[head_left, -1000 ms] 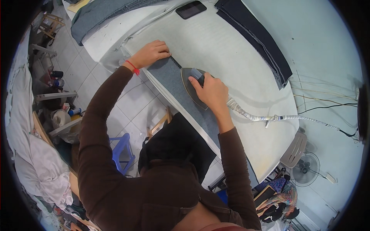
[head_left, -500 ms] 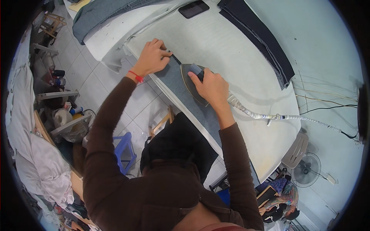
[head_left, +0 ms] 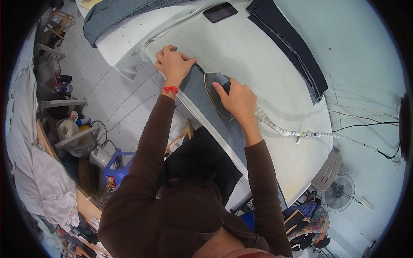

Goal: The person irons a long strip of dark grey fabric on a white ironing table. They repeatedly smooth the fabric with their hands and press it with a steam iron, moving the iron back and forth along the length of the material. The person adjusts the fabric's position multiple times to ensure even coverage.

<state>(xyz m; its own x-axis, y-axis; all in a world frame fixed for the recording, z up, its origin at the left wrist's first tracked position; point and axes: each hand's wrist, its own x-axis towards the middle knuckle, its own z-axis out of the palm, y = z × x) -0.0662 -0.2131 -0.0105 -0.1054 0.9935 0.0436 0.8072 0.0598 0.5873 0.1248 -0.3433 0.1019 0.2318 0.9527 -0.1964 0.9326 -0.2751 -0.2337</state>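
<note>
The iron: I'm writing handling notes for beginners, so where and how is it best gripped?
Probably by the handle, from the person's right, as the right hand does: the iron sits flat on the grey cloth, its handle above the pointed plate, and the wrapped cord trails off right. Staying clear of the plate's edge seems wise.

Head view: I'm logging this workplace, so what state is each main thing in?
Grey-blue cloth: laid flat along the table's edge
Iron: sole down on the cloth; heat unclear
Left hand: fingertips pinched at the cloth's dark edge
Right hand: wrapped around the iron's handle
Phone: lying flat, screen dark
Dark cloth pieces: stacked
Fan: unclear whether running
</note>
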